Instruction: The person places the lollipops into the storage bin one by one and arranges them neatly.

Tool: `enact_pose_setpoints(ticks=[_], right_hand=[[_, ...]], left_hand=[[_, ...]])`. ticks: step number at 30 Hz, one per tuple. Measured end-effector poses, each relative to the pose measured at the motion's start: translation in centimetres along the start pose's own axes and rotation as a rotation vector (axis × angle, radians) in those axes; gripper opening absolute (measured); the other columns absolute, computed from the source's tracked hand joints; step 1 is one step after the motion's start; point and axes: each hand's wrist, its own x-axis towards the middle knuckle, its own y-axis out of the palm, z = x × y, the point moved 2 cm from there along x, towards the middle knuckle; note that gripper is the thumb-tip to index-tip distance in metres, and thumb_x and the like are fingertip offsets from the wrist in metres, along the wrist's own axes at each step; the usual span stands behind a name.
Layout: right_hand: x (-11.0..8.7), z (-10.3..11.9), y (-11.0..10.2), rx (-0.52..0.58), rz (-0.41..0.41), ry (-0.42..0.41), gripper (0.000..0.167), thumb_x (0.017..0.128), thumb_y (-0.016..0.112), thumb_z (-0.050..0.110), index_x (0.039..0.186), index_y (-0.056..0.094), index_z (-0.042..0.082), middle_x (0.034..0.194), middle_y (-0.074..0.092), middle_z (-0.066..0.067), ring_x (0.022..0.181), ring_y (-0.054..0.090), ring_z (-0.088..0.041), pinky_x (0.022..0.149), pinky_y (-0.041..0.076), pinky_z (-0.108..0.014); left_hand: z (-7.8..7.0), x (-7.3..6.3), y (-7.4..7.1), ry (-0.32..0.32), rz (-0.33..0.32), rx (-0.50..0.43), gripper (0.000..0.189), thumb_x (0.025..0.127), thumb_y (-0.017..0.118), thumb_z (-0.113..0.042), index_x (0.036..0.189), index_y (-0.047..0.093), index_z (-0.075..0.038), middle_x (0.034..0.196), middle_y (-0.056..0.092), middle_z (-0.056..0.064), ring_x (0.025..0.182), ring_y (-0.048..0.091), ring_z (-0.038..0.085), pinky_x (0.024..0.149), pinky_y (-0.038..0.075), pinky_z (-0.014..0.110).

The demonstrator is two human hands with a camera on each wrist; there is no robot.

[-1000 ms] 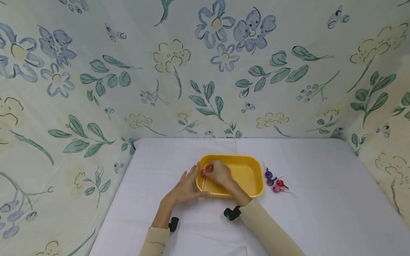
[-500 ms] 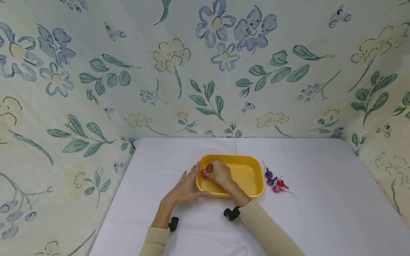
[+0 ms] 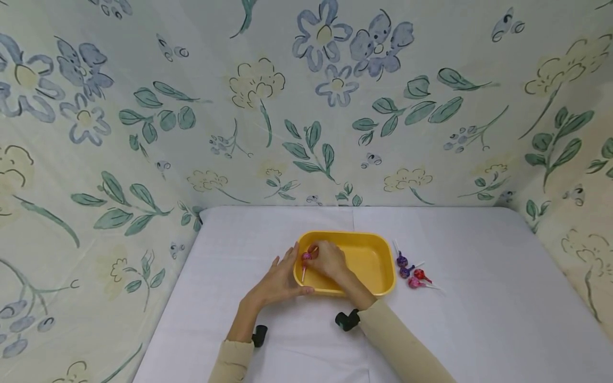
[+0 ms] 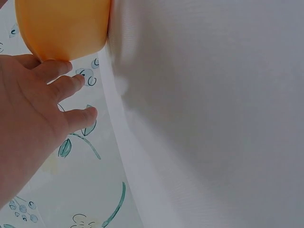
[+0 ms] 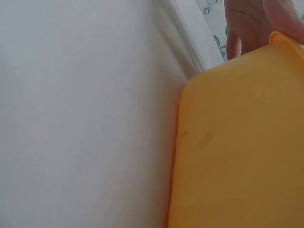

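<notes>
A shallow yellow plastic tray [image 3: 366, 260] sits on the table. My left hand [image 3: 275, 282] lies spread against its left end, thumb at the near rim and fingers at the left rim. From the left wrist view, this hand [image 4: 38, 99] has extended fingers, some touching the tray's outer wall [image 4: 66, 28] and others off it. Inside the tray's left end, my right hand [image 3: 328, 259] pinches a pink-wrapped lollipop [image 3: 306, 256] near its round head, the white stick pointing toward me. The right wrist view shows the tray's outer wall [image 5: 237, 142] and part of the left hand [image 5: 251, 23], but not the right fingers.
Right of the tray lie several wrapped lollipops: a purple one [image 3: 402, 259], another purple one [image 3: 404, 272], a red one [image 3: 419, 274] and a pink one [image 3: 414, 282]. White cloth [image 3: 479, 298] covers the table, with floral fabric [image 3: 306, 138] hanging behind and at the sides.
The pink lollipop has shifted very slightly up and to the right between the right fingers. Both hands and the tray stay almost where they were.
</notes>
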Motion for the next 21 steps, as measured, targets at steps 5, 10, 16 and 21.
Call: enact_pose_setpoints(ticks=[5, 10, 16, 21], right_hand=[[0.0, 0.0, -0.1, -0.015, 0.008, 0.014, 0.034, 0.085, 0.087, 0.029, 0.109, 0.075, 0.008, 0.097, 0.077, -0.005, 0.081, 0.064, -0.016, 0.081, 0.058, -0.033], [-0.5, 0.0, -1.3, 0.005, 0.005, 0.027, 0.041, 0.087, 0.085, 0.032, 0.116, 0.074, 0.006, 0.093, 0.074, -0.005, 0.079, 0.062, -0.017, 0.079, 0.057, -0.032], [-1.6, -0.7, -4.6, 0.049, -0.033, -0.024, 0.041, 0.089, 0.083, 0.032, 0.121, 0.073, 0.007, 0.092, 0.072, -0.003, 0.069, 0.054, -0.014, 0.061, 0.046, -0.021], [-3.0, -2.4, -8.3, 0.091, -0.092, -0.061, 0.040, 0.091, 0.081, 0.028, 0.124, 0.073, 0.007, 0.099, 0.074, -0.006, 0.066, 0.049, -0.015, 0.054, 0.039, -0.019]], left_hand=[[0.0, 0.0, 0.0, 0.001, -0.002, 0.001, 0.120, 0.086, 0.073, -0.067, 0.167, 0.005, -0.012, 0.175, 0.007, 0.003, 0.164, 0.011, 0.030, 0.132, 0.002, 0.061], [0.0, 0.0, 0.0, -0.009, -0.003, -0.001, 0.120, 0.085, 0.073, -0.068, 0.168, 0.005, -0.014, 0.176, 0.010, 0.003, 0.164, 0.012, 0.029, 0.132, 0.002, 0.060], [-0.1, 0.1, 0.0, -0.017, -0.003, -0.013, 0.121, 0.084, 0.075, -0.067, 0.168, 0.005, -0.014, 0.176, 0.009, 0.004, 0.164, 0.012, 0.029, 0.132, 0.002, 0.060], [-0.3, -0.1, 0.0, -0.038, 0.002, -0.029, 0.122, 0.083, 0.077, -0.065, 0.168, 0.004, -0.016, 0.176, 0.008, 0.003, 0.164, 0.011, 0.027, 0.133, 0.002, 0.059]])
